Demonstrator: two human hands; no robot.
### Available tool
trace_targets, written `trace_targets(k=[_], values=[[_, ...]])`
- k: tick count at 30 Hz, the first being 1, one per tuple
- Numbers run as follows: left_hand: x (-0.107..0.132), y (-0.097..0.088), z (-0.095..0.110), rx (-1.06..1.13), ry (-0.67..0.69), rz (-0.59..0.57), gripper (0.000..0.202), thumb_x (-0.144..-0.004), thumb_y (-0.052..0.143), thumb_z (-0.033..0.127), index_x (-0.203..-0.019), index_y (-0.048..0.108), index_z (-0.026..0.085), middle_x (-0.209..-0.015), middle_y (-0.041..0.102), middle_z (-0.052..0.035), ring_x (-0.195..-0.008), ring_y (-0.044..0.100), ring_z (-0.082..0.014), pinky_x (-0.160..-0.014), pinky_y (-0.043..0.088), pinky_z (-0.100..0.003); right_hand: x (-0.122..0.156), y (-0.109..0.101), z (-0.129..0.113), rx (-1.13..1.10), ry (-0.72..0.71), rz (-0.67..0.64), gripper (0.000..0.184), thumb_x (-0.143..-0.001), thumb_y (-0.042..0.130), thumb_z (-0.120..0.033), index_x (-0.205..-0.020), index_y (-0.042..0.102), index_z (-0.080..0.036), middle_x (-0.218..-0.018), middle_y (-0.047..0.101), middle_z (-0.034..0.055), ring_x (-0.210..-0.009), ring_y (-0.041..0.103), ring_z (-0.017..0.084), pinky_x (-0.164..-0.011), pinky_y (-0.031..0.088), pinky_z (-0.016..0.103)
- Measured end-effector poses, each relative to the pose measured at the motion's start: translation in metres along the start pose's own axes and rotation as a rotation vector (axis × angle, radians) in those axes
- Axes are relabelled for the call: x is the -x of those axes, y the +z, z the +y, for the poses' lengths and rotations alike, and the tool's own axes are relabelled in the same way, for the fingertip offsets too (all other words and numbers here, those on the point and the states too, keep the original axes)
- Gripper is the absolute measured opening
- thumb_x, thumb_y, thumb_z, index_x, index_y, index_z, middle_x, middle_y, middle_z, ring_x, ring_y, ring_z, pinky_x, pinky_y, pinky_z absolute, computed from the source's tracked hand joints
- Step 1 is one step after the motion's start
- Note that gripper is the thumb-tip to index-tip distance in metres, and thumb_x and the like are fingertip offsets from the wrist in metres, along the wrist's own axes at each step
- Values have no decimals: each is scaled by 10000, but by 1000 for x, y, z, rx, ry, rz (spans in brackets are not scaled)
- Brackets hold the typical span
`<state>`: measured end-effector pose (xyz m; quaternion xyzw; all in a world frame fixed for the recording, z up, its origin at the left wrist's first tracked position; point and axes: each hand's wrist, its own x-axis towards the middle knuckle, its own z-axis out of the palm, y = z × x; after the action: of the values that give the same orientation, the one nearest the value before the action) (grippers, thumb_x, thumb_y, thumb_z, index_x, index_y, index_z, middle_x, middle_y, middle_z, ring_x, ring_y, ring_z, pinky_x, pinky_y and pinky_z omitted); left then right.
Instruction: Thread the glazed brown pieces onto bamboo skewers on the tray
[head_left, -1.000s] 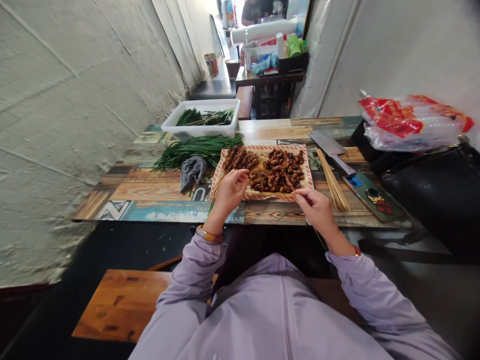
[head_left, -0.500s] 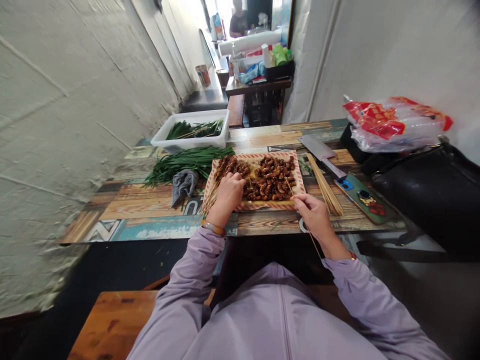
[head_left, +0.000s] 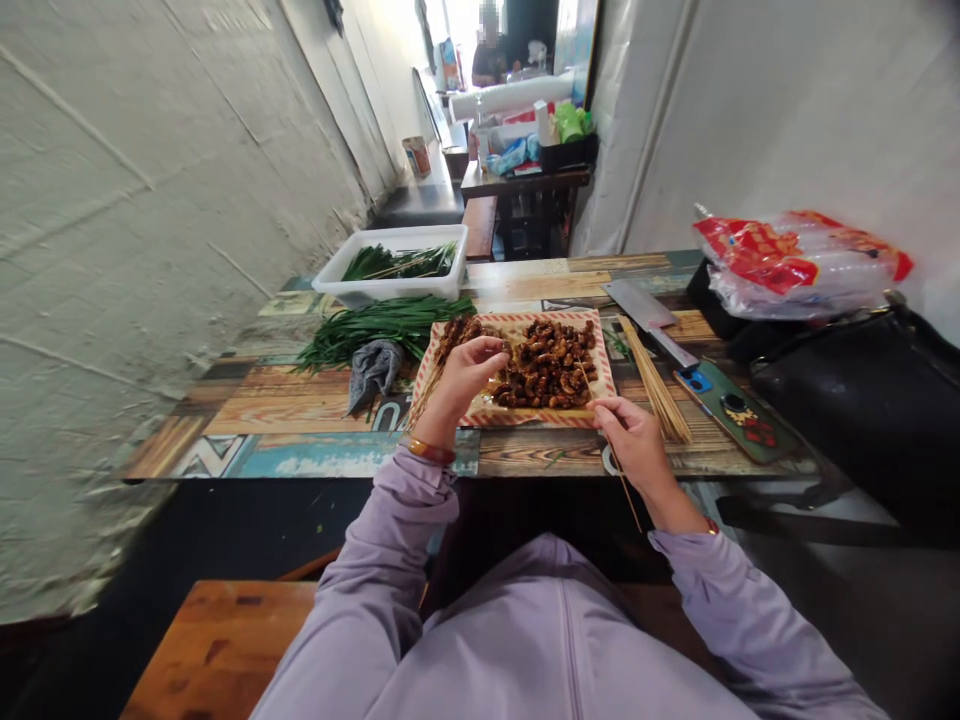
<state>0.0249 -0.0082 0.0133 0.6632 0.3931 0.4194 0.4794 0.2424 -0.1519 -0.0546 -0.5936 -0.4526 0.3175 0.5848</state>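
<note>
My right hand [head_left: 628, 432] pinches a thin bamboo skewer [head_left: 628, 500] at the tray's front right corner. The skewer's tip points up over a heap of glossy dark brown food pieces [head_left: 551, 360]. My left hand [head_left: 466, 378] is above the left half of the tray, thumb and fingers curled together; what they hold, if anything, is too small to make out. Under it, loaded skewers [head_left: 456, 332] of similar brown food lie with their bare sticks toward the front left. The tray [head_left: 525, 419] has a red-and-white striped rim.
Right of the tray lie bare skewers [head_left: 654, 385], a cleaver [head_left: 641, 305], a phone [head_left: 739, 410] and a black bag [head_left: 862, 390]. Leftward are green chives [head_left: 367, 335], a grey cloth [head_left: 373, 370] and a white tub [head_left: 390, 290]. A person [head_left: 489, 55] is far back.
My left hand has lifted from the pieces and turned, so its thumb and fingertips now show. The right hand still holds the skewer in nearly the same place. The view has shifted slightly.
</note>
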Motion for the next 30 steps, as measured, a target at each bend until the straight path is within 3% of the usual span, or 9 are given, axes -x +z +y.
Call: trace_targets(k=[4,9,14,19,22,26,30], values=[[-4,12,2,370,-63,-29,314,-681,734,301,-937,644,144,-810,647,-12,-684,596,-94,-667,467,-238,-4,-1,-14,-10,-12,-29,260,-824,601,-427,-934,704,-215,-731,666,20,-581,568,139,-520,454,265],[-17,19,11,679,-143,-25,333,-622,795,270,-881,624,148,-767,648,-3,-673,623,-93,-642,468,-212,-25,3,-44,89,-105,-112,272,-850,569,-381,-1004,699,-199,-676,615,-4,-540,500,104,-485,382,223],[-26,23,18,801,-175,40,320,-632,785,259,-862,585,160,-716,645,3,-666,632,-106,-603,450,-206,-55,17,-62,182,-208,-156,271,-851,522,-315,-1012,692,-178,-622,544,-27,-519,453,92,-486,356,214],[-25,34,22,844,-207,116,308,-643,763,249,-844,543,169,-671,609,31,-616,600,-85,-596,435,-198,-79,31,-65,184,-248,-197,275,-851,508,-291,-1030,684,-179,-600,501,-40,-515,438,89,-491,360,212],[-9,44,30,830,-241,76,281,-674,742,253,-833,526,172,-685,617,22,-608,585,-85,-607,436,-207,-87,35,-58,161,-217,-159,264,-844,517,-288,-1016,685,-178,-595,503,-41,-517,442,87,-491,358,211],[36,58,42,808,-341,52,234,-713,706,253,-869,554,167,-712,632,2,-606,578,-92,-611,441,-219,-90,32,-48,62,-147,-133,262,-835,525,-285,-1023,678,-186,-600,501,-45,-515,436,86,-472,340,204],[66,72,50,857,-450,-121,253,-705,713,238,-916,611,144,-697,610,-10,-619,579,-103,-620,449,-230,-90,30,-48,17,-133,-103,268,-832,512,-274,-1028,676,-193,-567,476,-57,-487,406,82,-458,334,201]])
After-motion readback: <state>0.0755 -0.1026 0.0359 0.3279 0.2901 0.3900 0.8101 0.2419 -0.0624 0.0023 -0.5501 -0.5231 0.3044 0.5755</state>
